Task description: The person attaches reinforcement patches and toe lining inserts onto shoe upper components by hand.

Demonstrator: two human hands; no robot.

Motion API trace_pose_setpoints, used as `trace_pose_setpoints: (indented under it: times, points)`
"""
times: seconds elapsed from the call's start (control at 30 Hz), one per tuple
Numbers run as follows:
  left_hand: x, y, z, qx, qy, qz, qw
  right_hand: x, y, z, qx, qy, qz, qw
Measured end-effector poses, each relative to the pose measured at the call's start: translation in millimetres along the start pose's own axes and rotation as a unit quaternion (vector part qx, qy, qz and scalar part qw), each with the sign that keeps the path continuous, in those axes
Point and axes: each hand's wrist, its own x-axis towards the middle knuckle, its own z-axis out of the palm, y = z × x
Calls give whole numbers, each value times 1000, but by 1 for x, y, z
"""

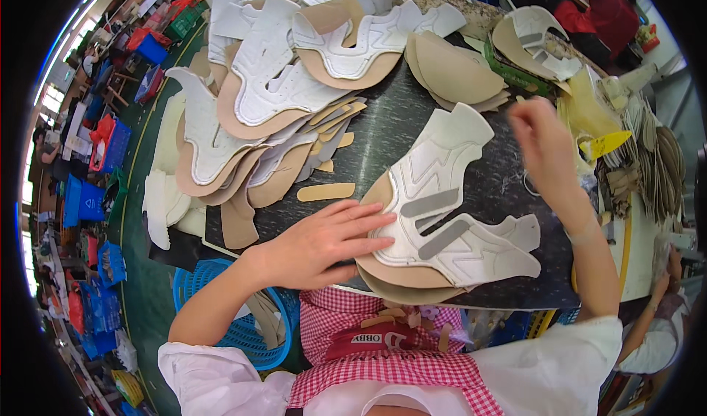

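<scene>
A white shoe upper (431, 162) with a tan toe edge lies flat on the black speckled tabletop (383, 136) in front of me. Two grey strips (444, 239) run along either side of its throat opening. My left hand (317, 243) rests palm down, fingers stretched out over the toe part of the upper. Raised to the right of the upper is my right hand (543, 140), apart from it, with bent fingers blurred by motion; whether they hold anything is unclear. A loose tan strip (325, 191) lies beyond my left hand.
Stacked white uppers (269, 70) fill the far left, beside small tan and grey strips (340, 118). Beige rounded pieces (456, 70) lie at the back. A blue basket (247, 342) stands below the left edge. Grey pieces (652, 166) hang at the right. Other people work nearby.
</scene>
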Motion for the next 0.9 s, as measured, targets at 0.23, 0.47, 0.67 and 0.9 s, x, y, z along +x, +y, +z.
trace_pose_setpoints:
  times: [0.23,0.47,0.67,0.9]
  points:
    - [5,65,63,61,128,-112,984,-92,-113,-15,252,-278,-110,920]
    - [-103,32,28,299,346,-210,864,-100,-91,9,95,-298,-204,928]
    - [-266,-19,-3,336,439,-455,698,-89,-76,6,147,-237,-204,939]
    - [-271,-10,-11,131,786,-321,513,-57,-117,-5,141,-230,-147,952]
